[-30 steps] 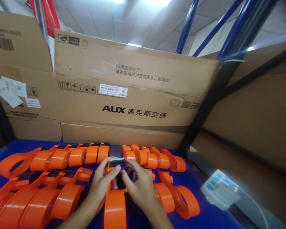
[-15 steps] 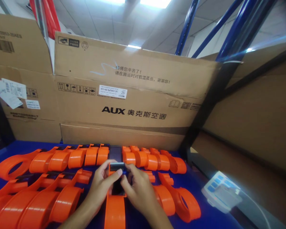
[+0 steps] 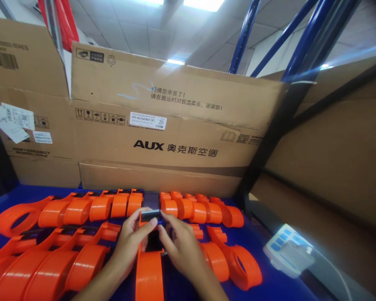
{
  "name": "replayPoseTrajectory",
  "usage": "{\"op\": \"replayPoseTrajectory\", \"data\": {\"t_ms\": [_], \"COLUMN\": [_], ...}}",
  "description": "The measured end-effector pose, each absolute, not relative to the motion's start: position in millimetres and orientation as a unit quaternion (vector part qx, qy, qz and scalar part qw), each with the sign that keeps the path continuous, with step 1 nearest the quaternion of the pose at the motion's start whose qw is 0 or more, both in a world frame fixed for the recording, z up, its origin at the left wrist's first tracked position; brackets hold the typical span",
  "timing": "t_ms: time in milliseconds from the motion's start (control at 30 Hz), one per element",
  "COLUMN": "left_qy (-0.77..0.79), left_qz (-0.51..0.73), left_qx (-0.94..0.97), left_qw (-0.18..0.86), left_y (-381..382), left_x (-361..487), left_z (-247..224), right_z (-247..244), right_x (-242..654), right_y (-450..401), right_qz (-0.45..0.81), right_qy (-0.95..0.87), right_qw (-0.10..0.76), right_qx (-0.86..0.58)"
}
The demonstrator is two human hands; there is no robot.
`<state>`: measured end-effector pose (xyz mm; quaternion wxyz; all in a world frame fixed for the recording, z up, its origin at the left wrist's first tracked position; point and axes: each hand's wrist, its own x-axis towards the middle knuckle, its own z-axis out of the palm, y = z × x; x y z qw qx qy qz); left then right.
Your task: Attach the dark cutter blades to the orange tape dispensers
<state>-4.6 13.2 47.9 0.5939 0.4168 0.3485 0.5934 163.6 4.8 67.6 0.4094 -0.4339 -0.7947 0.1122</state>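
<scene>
An orange tape dispenser is upright in front of me, its ring low and its toothed blade end up. Across its top runs a black part with a pale serrated edge. My left hand is closed round the left side of that end, the thumb lying over the black part. From the right, my right hand pinches at the same end with thumb and forefinger, beside a small dark blue piece. What lies between its fingertips is partly hidden.
Several orange dispensers with dark rollers line the blue table at left. More orange dispensers stand at right. A dark box sits between the rows. Cardboard walls the back; a white power strip lies right.
The view has shifted slightly. My right fingers have moved a little off the dispenser's lower right side; both hands stay at its top end.
</scene>
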Motion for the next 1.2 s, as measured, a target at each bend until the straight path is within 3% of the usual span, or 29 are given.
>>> {"op": "replayPoseTrajectory", "data": {"t_ms": [167, 433, 1200], "left_qy": [0.356, 0.364, 0.378], "left_qz": [0.601, 0.599, 0.552], "left_qx": [0.341, 0.369, 0.409], "left_qw": [0.629, 0.61, 0.621], "left_y": [11, 12, 22], "left_x": [-5, -3, -7], "left_z": [54, 55, 44], "right_z": [68, 65, 64], "right_x": [163, 163, 157], "right_y": [5, 3, 3], "right_qz": [0.069, -0.012, -0.039], "right_qy": [-0.819, -0.829, -0.817], "right_qw": [0.407, 0.377, 0.343], "right_qx": [-0.397, -0.412, -0.462]}}
